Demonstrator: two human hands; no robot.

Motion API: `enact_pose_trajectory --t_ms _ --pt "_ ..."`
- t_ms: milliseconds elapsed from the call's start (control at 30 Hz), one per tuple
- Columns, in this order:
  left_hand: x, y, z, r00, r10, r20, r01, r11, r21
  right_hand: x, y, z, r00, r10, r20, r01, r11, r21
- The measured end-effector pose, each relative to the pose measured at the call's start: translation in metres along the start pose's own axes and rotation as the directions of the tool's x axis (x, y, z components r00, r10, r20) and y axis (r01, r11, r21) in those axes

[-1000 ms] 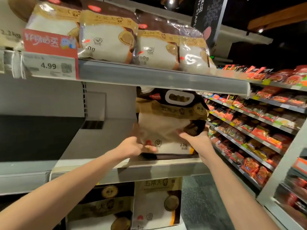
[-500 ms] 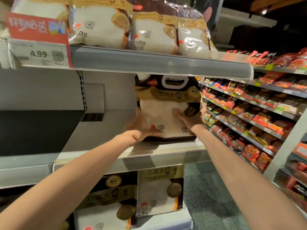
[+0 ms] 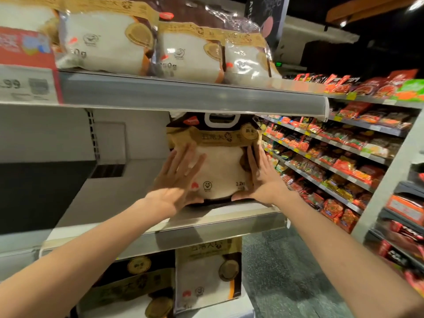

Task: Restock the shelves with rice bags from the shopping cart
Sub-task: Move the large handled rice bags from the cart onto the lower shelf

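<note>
The rice bag (image 3: 221, 171) is standing upright on the middle shelf (image 3: 206, 232). The left hand (image 3: 177, 180) is pressing its front, fingers spread straight; the right hand (image 3: 263, 177) is bracing its side, fingers straight.

Rice bag (image 3: 223, 171), large: dark brown top with a white-rimmed handle cut-out, gold band with printed characters, pale lower panel marked "2.2k". It stands upright, face forward, at the right end of the middle shelf (image 3: 206, 228), near the front edge and just under the upper shelf (image 3: 183, 92). The left hand (image 3: 174, 187) lies with spread fingers on its front; the right hand (image 3: 263, 180) lies along its right edge.

Small rice bags (image 3: 107, 35), same livery: a row on the upper shelf, leaning back, touching side by side.

Lower rice bags (image 3: 206, 271): one upright under the middle shelf, another tilted just left of it.
</note>
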State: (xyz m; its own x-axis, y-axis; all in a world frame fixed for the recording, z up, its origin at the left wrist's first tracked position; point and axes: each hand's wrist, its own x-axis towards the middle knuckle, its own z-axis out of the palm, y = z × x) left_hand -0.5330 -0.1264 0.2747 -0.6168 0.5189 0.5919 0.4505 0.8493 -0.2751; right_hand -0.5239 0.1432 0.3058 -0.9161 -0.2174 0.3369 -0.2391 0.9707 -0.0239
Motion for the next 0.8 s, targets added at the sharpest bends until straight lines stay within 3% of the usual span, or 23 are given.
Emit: enact_pose_trajectory --t_ms 100,267,567,800 --pt "-0.001 -0.002 0.0 0.999 0.035 -0.025 -0.034 0.999 0.03 0.015 0.01 0.003 0.997 0.061 0.043 -0.059 0.998 -0.036" --pt "0.0 -0.006 0.002 0.99 0.109 -0.085 -0.105 0.993 0.049 0.016 0.022 0.011 0.999 0.039 0.008 -0.038 0.997 -0.073" --pt "0.018 -0.017 -0.004 0.986 0.119 0.115 -0.11 0.991 -0.081 0.006 0.019 0.003 0.989 0.135 0.055 -0.12 0.968 -0.222" --pt "0.008 0.014 -0.015 0.982 0.098 0.162 -0.088 0.994 -0.063 -0.013 -0.003 -0.011 0.995 -0.016 -0.1 -0.001 0.987 -0.162"
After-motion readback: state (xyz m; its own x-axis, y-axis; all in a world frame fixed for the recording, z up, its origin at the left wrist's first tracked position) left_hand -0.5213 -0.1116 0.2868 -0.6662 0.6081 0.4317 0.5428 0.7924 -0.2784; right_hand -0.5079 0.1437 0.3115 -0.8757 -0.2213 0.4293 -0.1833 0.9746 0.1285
